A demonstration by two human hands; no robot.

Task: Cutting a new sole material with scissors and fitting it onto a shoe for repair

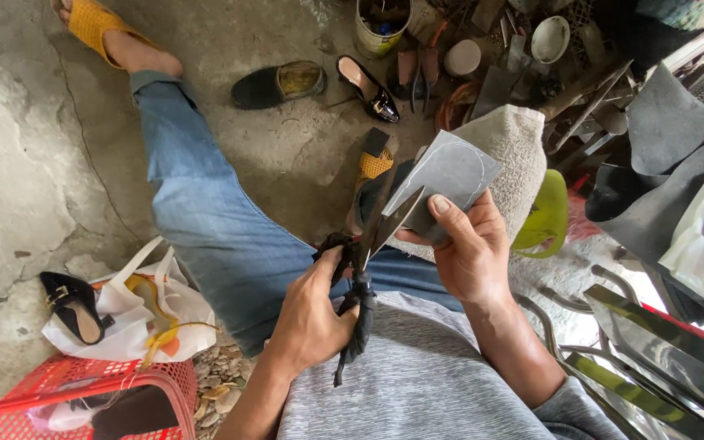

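We have the left hand [313,314] closed around the cloth-wrapped handles of a pair of scissors [372,244], blades parted and angled up toward the work. Just beyond the blade tips, the right hand [470,253] pinches a flat grey sheet of rubber-like material [450,173], thumb on top, fingers hidden beneath; a curved line is marked on its face. The sheet sits at the blade mouth, its lower edge touching or just inside the open blades; we cannot tell which.

Behind the sheet, a grey block [515,147] stands on the floor. Below the scissors lies our denim-clad leg [205,212]. Farther out: a black heeled shoe [368,88] and a dark flat shoe [279,84] ahead, a tin can [378,33], another black shoe on a white bag [136,318], a red basket [83,399].

Risks, as we judge them: the thumb rests near the cutting path, so a slip could nick it; a thin pinch may let the sheet twist off the marked line.
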